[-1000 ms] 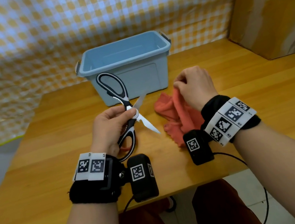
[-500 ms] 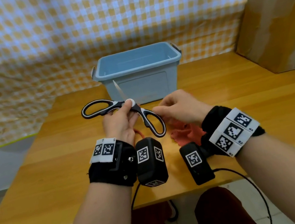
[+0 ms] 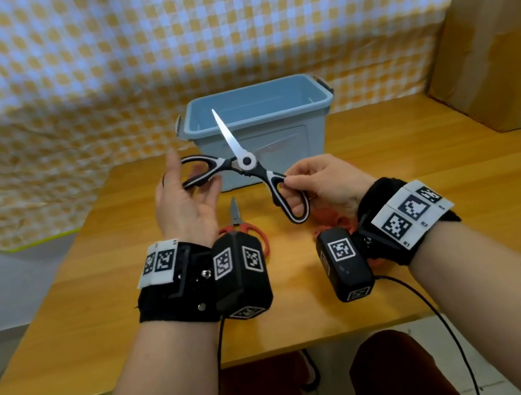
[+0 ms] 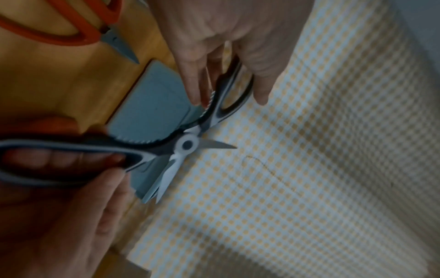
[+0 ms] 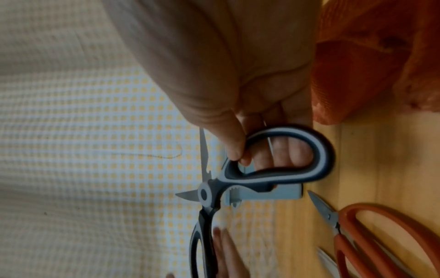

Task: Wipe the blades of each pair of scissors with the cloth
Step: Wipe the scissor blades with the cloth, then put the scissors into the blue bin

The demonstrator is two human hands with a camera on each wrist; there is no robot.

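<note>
Black-and-white scissors (image 3: 247, 161) hang in the air in front of the bin, blades spread wide, one blade pointing up. My right hand (image 3: 289, 188) grips their lower handle loop (image 5: 285, 159), fingers through it. My left hand (image 3: 193, 181) is open, its straight fingers (image 4: 197, 75) lying against the other handle. Red-handled scissors (image 3: 239, 225) lie shut on the table between my wrists, also seen in the wrist views (image 4: 71, 35) (image 5: 357, 235). The orange-red cloth (image 3: 328, 216) lies crumpled on the table under my right wrist (image 5: 369, 65), held by neither hand.
A light blue plastic bin (image 3: 257, 110) stands at the back middle of the wooden table (image 3: 444, 199). A cardboard box (image 3: 495, 34) leans at the far right. A yellow checked cloth (image 3: 90, 70) covers the wall behind.
The black-and-white scissors passed from my left hand's grip to my right hand. My right hand left the cloth. My left fingers straightened, and the blades spread wider.
</note>
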